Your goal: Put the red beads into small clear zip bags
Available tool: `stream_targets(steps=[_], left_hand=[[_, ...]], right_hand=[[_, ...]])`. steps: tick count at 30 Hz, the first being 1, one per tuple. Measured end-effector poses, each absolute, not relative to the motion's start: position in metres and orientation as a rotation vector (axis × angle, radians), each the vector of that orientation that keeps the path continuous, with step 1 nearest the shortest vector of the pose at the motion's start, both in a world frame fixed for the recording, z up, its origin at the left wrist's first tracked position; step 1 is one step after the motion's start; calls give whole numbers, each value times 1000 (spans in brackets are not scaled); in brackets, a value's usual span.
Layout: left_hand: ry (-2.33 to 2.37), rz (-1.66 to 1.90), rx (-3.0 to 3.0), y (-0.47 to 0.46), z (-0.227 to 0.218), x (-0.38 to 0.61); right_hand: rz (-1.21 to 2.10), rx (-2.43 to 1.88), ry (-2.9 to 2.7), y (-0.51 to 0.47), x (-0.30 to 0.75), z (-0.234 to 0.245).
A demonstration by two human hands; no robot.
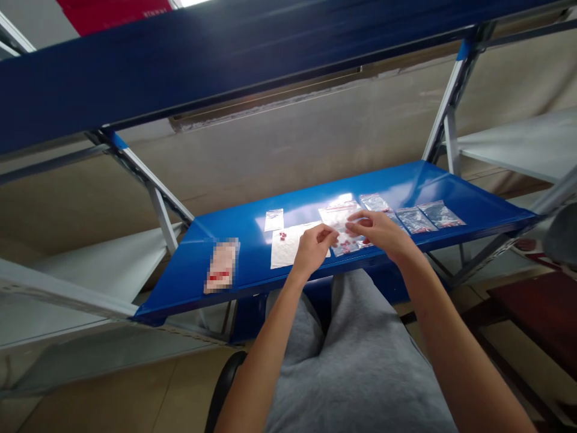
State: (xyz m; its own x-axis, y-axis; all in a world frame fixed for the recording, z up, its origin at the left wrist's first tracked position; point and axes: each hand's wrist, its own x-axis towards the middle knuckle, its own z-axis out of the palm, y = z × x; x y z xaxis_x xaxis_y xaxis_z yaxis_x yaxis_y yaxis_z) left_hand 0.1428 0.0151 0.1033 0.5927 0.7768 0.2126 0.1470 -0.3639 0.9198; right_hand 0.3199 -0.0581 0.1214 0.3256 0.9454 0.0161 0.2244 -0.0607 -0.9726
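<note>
A clear zip bag (343, 231) with small red pieces inside lies on the blue shelf (243, 264), held between both hands. My left hand (313, 248) pinches its near left edge. My right hand (376, 231) grips its right side with curled fingers. Under the left hand lies a white sheet (288, 245) with a few loose red pieces (282, 236) on it. A small empty clear bag (274, 219) sits just behind the sheet.
Three more clear bags (415, 218) with red bits lie in a row to the right. A blurred-out patch (220, 266) sits at the shelf's left. Grey rack posts stand on both sides, a dark blue beam overhead, my grey-clad lap below.
</note>
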Motion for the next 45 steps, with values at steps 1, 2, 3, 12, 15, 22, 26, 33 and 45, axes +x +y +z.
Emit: stream_targets(steps=[1,2,3,12,15,22,26,33,45], left_hand=[[735,805,1821,20,104,157],[726,800,1798,25,105,173],[722,793,1788,30,105,190],[770,687,1600,67,84,348],[862,630,1728,78,75,384],[1043,640,2223,76,71,405],[923,552,2533,70,73,398],[755,366,2806,64,74,383],[799,540,2788,49,79,362]], right_hand=[[839,-1553,-1099,-56,334,122],[809,-1570,-1093,-54,349,122],[773,-1590,-1090,-51,366,122],[283,-2117,-1245,-2,512,105],[126,-2312,-1291,14,537,97],[-21,-2434,-1377,25,544,68],[-57,-2407,-1406,13,544,64],[-182,-2287,-1803,-27,542,60],[-289,-2230,-1751,-29,520,62]])
